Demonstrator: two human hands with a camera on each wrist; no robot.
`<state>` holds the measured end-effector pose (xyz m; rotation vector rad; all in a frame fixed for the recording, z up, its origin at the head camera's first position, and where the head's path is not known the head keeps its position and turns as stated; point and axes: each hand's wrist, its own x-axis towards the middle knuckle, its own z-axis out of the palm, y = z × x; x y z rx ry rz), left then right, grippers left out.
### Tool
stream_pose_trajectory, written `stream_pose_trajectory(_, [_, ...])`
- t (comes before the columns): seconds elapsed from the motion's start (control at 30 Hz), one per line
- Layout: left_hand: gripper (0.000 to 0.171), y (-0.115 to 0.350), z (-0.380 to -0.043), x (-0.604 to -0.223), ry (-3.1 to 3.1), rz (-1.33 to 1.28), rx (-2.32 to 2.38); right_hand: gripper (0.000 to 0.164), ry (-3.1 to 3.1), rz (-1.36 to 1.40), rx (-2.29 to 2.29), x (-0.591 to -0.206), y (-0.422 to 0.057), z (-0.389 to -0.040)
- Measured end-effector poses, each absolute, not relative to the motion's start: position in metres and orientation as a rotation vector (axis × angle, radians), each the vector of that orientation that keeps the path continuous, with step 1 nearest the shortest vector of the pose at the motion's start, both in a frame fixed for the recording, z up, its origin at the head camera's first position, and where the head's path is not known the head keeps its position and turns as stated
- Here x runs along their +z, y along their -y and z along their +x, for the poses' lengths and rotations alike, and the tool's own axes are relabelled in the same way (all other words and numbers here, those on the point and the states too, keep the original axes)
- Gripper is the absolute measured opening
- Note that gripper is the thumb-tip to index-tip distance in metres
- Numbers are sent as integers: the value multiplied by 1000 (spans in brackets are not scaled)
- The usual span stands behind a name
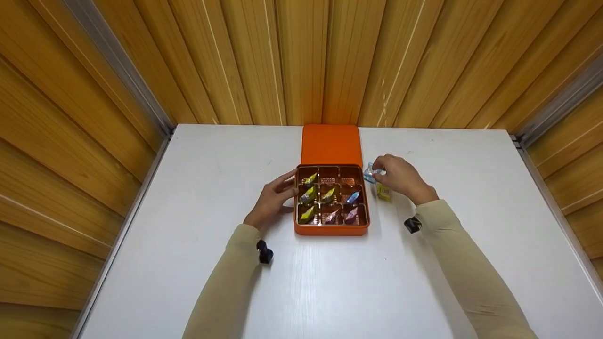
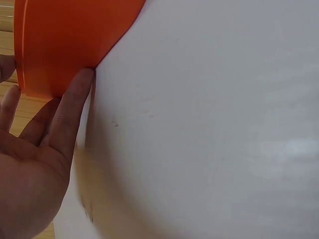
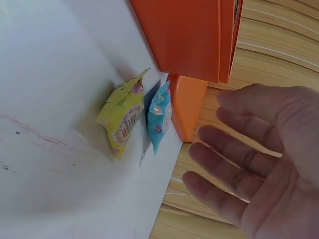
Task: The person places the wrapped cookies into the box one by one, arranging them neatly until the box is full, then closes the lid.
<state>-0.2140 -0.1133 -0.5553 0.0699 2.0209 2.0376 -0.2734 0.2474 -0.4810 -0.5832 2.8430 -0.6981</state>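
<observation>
An orange box [image 1: 331,230] with a gridded brown insert holds wrapped candies. Yellow-green candies [image 1: 308,194] fill its left column and the middle compartment; pink ones [image 1: 352,215] lie in the front row, and a blue one [image 1: 352,197] at the right. Against the box's left wall rests my left hand [image 1: 272,197], fingers extended along the orange side [image 2: 70,45]. Off the box's right side, my right hand [image 1: 400,175] hovers by a loose blue candy packet [image 3: 159,117]. Its fingers [image 3: 219,162] are spread and apart from the packet. Beside that lies a yellow packet [image 3: 122,117].
Behind the box lies its orange lid [image 1: 330,143], flat on the white table [image 1: 212,188]. Wood-patterned panels [image 1: 301,61] rise along the table's back and both sides. Two compartments at the box's back row hold no candy.
</observation>
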Motion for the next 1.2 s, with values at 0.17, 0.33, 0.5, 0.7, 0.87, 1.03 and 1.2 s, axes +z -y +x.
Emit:
stream_pose_trajectory(0.17, [61, 114, -215, -556, -2023, 77, 2035, 27, -2847, -487, -650, -483, -247, -270])
stream_pose_trajectory(0.33, [61, 114, -214, -555, -2034, 84, 2018, 28, -2881, -486, -604, -487, -246, -264])
stream_pose_trajectory(0.5, [60, 114, -214, -556, -2023, 78, 2023, 30, -2907, -456, -561, -490, -244, -257])
stream_pose_trajectory(0.7, [60, 114, -214, -555, -2000, 71, 2048, 32, -2940, -414, -506, -492, -241, -251])
stream_pose_trajectory(0.87, [61, 114, -214, -555, -2020, 68, 2028, 34, -2948, -379, -496, -496, -239, -248])
stream_pose_trajectory(1.03, [60, 114, -213, -554, -2040, 42, 2007, 36, -2968, -354, -478, -498, -237, -245])
stream_pose_trajectory(1.2, [60, 114, -212, -553, -2047, 47, 2006, 40, -2989, -336, -457, -502, -235, -241])
